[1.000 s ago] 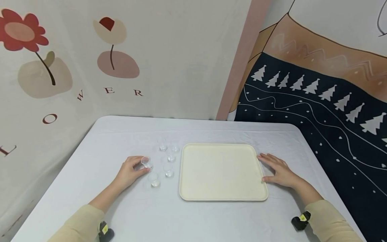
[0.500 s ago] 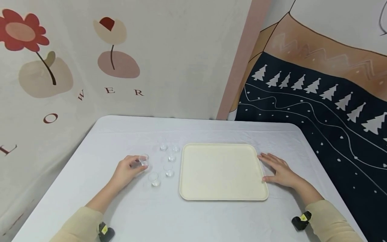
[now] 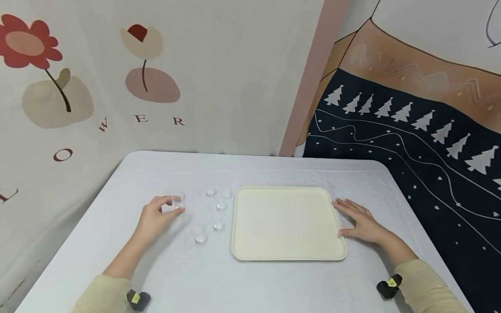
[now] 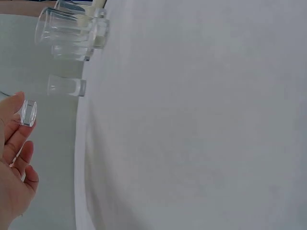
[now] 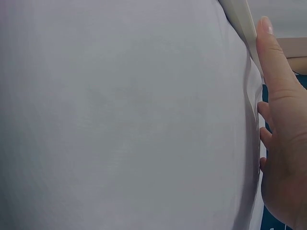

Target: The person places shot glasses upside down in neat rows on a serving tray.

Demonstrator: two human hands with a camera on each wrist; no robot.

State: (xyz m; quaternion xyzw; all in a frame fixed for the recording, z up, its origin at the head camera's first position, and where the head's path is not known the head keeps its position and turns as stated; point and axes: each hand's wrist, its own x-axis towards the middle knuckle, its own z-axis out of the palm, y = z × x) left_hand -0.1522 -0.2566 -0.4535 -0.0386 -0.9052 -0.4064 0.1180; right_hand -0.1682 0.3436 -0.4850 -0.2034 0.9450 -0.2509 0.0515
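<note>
Between thumb and fingertips, my left hand [image 3: 151,221] pinches a small clear shot glass [image 3: 178,200], held upright left of the other glasses. Its thick base [image 4: 29,113] shows beyond the fingertips in the left wrist view, clear of the cloth. Over at the right, my right hand [image 3: 362,224] touches the side rim of a cream rectangular tray [image 3: 289,224]. Its fingers are spread, and the thumb lies along the tray edge [image 5: 242,24] in the right wrist view. Nothing lies on the tray.
Several more clear shot glasses stand loosely grouped left of the tray, among them a near one [image 3: 199,234] and a far one [image 3: 211,191]. A white cloth [image 3: 250,287] covers the table. Printed curtains [image 3: 235,87] hang behind it.
My left hand has carried the shot glass left and slightly away from the other glasses, raising it. My right hand and the tray have stayed in place.
</note>
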